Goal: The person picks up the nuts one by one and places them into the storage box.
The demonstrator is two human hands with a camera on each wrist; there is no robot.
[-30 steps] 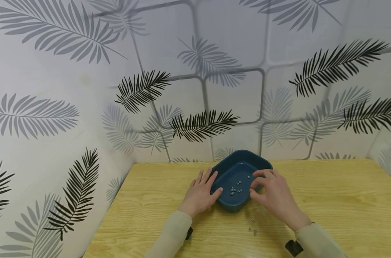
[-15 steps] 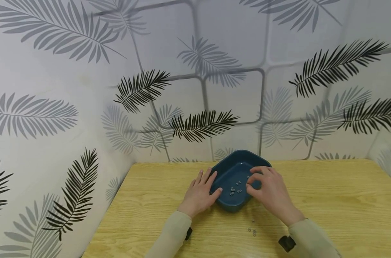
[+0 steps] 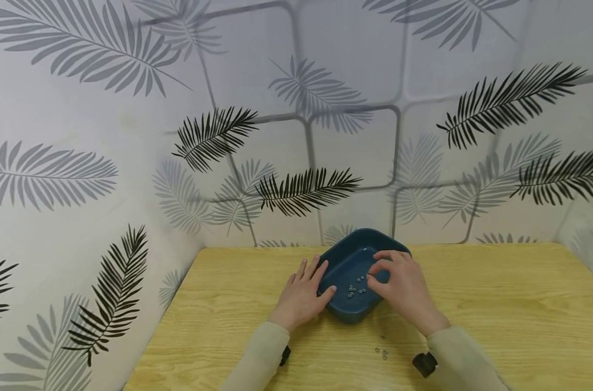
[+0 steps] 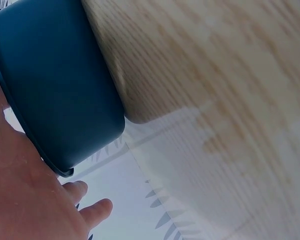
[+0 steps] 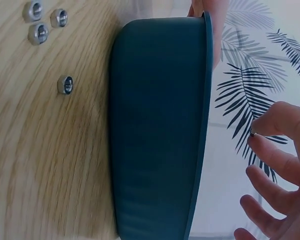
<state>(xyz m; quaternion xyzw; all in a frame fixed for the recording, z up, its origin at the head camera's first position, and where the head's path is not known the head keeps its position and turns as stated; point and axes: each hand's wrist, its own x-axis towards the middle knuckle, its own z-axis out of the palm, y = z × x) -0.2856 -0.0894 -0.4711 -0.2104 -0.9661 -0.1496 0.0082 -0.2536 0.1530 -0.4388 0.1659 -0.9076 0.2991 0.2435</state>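
A dark blue plastic bin (image 3: 351, 315) stands turned at an angle on the wooden table. Several small metal hex nuts (image 3: 352, 289) lie on its floor. My left hand (image 3: 298, 298) rests against the bin's left rim, its fingers extended and spread. In the right wrist view, my right hand (image 5: 285, 160) pinches a tiny nut (image 5: 252, 133) between thumb and index finger, its other fingers apart from it. That hand (image 3: 404, 282) is over the bin's right side in the head view. On the tabletop in front of the bin lie several more nuts (image 5: 65, 85).
The light wooden table (image 3: 218, 326) reaches back to a wall (image 3: 355, 146) with a leaf pattern, and the bin stands near that back edge. A dark strap device (image 3: 425, 364) sits on the right wrist, another (image 3: 285, 355) on the left.
My right hand has moved left, from the bin's right rim further over its inside, thumb and index finger still together. The left hand and the bin have stayed in place.
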